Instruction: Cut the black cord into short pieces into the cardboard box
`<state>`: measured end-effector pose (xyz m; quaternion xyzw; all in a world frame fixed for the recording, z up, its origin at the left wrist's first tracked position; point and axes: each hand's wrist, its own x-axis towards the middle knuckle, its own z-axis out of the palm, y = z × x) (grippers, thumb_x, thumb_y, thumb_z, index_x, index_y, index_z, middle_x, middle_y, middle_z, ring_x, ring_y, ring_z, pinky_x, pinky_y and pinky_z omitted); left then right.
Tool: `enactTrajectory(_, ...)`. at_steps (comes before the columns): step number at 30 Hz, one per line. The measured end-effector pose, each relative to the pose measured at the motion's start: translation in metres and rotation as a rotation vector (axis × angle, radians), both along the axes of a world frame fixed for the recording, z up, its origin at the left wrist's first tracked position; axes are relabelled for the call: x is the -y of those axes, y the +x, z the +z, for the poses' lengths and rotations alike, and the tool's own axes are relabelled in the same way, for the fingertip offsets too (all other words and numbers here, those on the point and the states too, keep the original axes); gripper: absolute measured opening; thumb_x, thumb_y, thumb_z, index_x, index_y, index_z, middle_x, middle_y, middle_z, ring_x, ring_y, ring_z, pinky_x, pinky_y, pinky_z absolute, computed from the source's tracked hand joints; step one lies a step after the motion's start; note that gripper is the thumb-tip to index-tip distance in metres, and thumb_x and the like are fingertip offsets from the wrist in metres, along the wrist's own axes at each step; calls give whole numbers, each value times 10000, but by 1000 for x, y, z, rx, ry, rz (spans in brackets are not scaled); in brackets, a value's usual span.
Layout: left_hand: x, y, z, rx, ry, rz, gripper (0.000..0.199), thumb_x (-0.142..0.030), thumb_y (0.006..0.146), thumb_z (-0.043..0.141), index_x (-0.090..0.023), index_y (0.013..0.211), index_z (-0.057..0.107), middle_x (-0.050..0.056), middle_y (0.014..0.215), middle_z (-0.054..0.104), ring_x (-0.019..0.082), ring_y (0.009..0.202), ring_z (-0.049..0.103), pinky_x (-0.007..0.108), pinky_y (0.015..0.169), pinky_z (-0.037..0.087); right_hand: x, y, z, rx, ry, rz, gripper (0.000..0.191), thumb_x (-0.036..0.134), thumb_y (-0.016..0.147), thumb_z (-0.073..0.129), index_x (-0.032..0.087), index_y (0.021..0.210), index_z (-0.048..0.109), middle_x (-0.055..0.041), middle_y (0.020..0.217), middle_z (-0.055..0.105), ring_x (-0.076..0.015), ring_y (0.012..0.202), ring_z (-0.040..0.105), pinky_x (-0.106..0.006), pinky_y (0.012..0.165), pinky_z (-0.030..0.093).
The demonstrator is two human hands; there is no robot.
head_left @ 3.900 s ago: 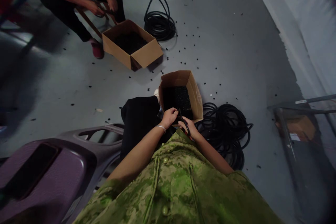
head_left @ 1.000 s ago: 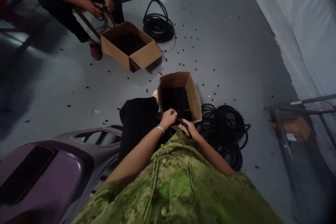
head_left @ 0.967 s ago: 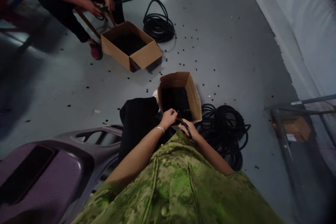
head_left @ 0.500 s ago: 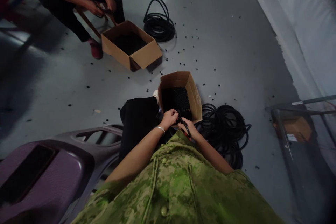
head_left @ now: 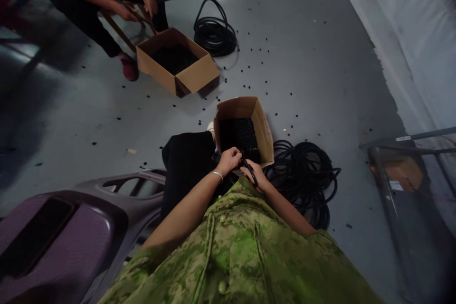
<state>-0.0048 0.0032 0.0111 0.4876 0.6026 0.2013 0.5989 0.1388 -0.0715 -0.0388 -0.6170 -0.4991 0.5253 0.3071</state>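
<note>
Right hand (head_left: 257, 175): grip closed round a black-handled cutting tool (head_left: 253, 175) with a touch of red low down; blade tips pointing toward the left hand.

Left hand (head_left: 228, 160): grip narrow, thumb and fingertips pinched on a dark strand, too small and dim to identify; pale bracelet (head_left: 217, 175) at the wrist.

Open carton (head_left: 264, 135): brown cardboard, on the floor (head_left: 313, 66), both hands at its near edge; contents, a mass of small black pieces (head_left: 240, 130).

Loose coil (head_left: 308, 171): black hose or cable, tangled, on the floor just right of the carton.

Trousered leg (head_left: 187, 161): black, left of the carton.

Scattered bits: small, black, strewn over the grey floor.

Second carton (head_left: 198, 73): flap out, dark contents, near a seated co-worker, whose hands (head_left: 148, 2) hold a black line leading to a neater coil (head_left: 215, 37).

Purple seat (head_left: 83, 251): lower left, bearing a dark phone (head_left: 39, 232).

Metal frame (head_left: 386, 185): far right, a further carton (head_left: 406, 171) behind it.
</note>
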Motion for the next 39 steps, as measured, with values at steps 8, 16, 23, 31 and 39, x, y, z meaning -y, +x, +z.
enactTrajectory(8, -1, -1, -4, -39, 28, 5, 70, -171, 799, 511, -179, 742, 551, -57, 539, 546, 74, 436, 440, 182, 481, 336, -1, -1, -2, -5, 20, 12, 327, 353, 823, 625, 209, 1109, 694, 43, 661, 591, -131, 598, 551, -220, 580, 443)
enactTrajectory(16, -4, 1, 0, -36, -27, 19, 91, -143, 791, 502, -184, 713, 525, -55, 532, 542, 73, 412, 421, 186, 450, 320, -2, -2, -7, -2, 37, 28, 308, 347, 833, 590, 189, 1076, 694, 46, 618, 554, -130, 577, 506, -223, 577, 421)
enactTrajectory(23, -11, -2, -1, -28, -55, 88, 105, -156, 817, 521, -179, 715, 523, -43, 530, 548, 69, 398, 426, 179, 428, 304, -5, -8, -22, 190, 120, 1, 265, 336, 811, 566, 210, 976, 731, 41, 603, 548, -125, 575, 514, -215, 607, 400)
enactTrajectory(31, -8, -1, -4, 18, -106, 232, 100, -205, 880, 580, -170, 810, 517, -59, 540, 540, 50, 380, 436, 160, 419, 314, -16, -12, -29, 296, 116, -18, 241, 344, 789, 562, 247, 906, 748, 26, 586, 595, -143, 581, 533, -220, 602, 391)
enactTrajectory(39, 0, 2, 4, 224, -255, 413, 113, -244, 903, 598, -152, 879, 536, -74, 566, 475, 33, 385, 403, 152, 400, 287, -14, -13, -30, 405, 94, -39, 304, 360, 816, 581, 277, 1052, 754, 8, 686, 675, -182, 678, 633, -236, 656, 436)
